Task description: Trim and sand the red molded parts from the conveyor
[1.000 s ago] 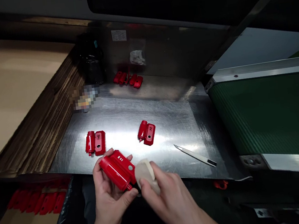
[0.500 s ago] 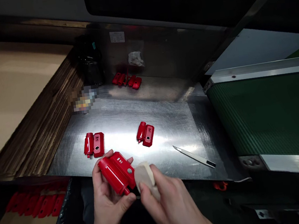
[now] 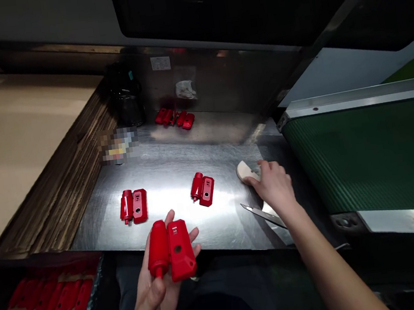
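My left hand (image 3: 150, 305) holds a red plastic part (image 3: 182, 255) made of a cylinder beside a flat plate with a round hole, near the front edge of the metal table (image 3: 236, 232). Its thumb presses on the cylinder's narrow end. Over on the right, my right hand (image 3: 275, 186) has its fingers around a pale, rounded pad (image 3: 245, 171) at the tabletop; some of the pad is hidden. Just below that hand lies a craft knife (image 3: 256, 211), partly covered by the wrist. Two similar red parts, a middle one (image 3: 206, 190) and a left one (image 3: 140, 206), lie on the table.
More red pieces (image 3: 174, 118) rest by the back panel. A stack of cardboard (image 3: 59, 164) stands at left, with a black jug (image 3: 127, 102) behind it. A green conveyor belt (image 3: 374, 153) runs at right. Red parts (image 3: 52, 297) fill a box below left.
My right hand has carried the pad away from the red part, up and right to the tabletop beyond the knife. The left hand still holds its part, now lower and turned more upright.
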A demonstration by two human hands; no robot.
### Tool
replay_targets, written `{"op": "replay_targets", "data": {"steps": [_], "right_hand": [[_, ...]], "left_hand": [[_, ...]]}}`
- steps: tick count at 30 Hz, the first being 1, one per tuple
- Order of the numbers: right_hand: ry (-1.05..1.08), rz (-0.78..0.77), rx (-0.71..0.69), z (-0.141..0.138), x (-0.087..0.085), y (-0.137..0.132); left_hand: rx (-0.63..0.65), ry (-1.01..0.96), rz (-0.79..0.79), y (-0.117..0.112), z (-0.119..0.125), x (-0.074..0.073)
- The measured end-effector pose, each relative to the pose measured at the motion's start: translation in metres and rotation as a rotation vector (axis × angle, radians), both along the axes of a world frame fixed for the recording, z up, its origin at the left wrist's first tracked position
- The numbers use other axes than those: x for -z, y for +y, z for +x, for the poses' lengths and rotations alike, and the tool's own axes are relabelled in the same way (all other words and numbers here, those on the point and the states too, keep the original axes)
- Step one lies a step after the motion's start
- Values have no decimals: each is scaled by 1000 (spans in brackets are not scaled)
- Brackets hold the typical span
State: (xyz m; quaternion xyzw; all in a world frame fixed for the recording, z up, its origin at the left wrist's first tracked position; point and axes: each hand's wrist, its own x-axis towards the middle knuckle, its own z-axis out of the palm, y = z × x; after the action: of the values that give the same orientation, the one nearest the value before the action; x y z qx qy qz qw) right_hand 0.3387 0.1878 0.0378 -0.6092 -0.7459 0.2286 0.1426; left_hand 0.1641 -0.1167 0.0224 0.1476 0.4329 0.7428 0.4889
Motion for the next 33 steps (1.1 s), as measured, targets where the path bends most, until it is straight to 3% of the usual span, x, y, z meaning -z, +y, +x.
{"op": "replay_targets", "data": {"steps": [3, 5, 6, 7, 9, 11, 13, 16, 19, 21, 23, 26, 30, 33], "right_hand": [[157, -61, -114, -2, -3, -59], [271, -277, -304, -9, -4, -112], [365, -437, -414, -14, -3, -136], [554, -734, -528, -19, -3, -158], [791, -1136, -611, -31, -1, -185], [851, -1256, -585, -44, 3, -192], [797, -1154, -538, -58, 11, -182], [698, -947, -500, -86, 27, -157], [552, -764, -513, -119, 37, -138], [429, -627, -532, -136, 34, -134], [306, -474, -540, -144, 25, -135], [191, -325, -561, -132, 10, -141], [177, -293, -607, -86, 1, -142], [201, -232, -527, -52, 3, -129]], "left_hand": [[-26, -1, -10, -7, 9, 9], [-37, 52, -32, -14, 15, 13], [-34, 86, -35, -18, 16, 14], [-21, 116, -35, -21, 16, 16], [26, 149, -46, -26, 12, 20], [75, 203, -102, -30, 0, 29], [47, 367, -217, -32, -16, 39], [-201, 668, -440, -33, -41, 51], [-407, 758, -528, -34, -55, 52], [-416, 800, -518, -35, -58, 48], [-361, 865, -483, -36, -55, 42], [-201, 965, -378, -34, -46, 33], [116, 1121, -215, -18, -30, 26], [264, 1241, -171, 3, -22, 28]]}}
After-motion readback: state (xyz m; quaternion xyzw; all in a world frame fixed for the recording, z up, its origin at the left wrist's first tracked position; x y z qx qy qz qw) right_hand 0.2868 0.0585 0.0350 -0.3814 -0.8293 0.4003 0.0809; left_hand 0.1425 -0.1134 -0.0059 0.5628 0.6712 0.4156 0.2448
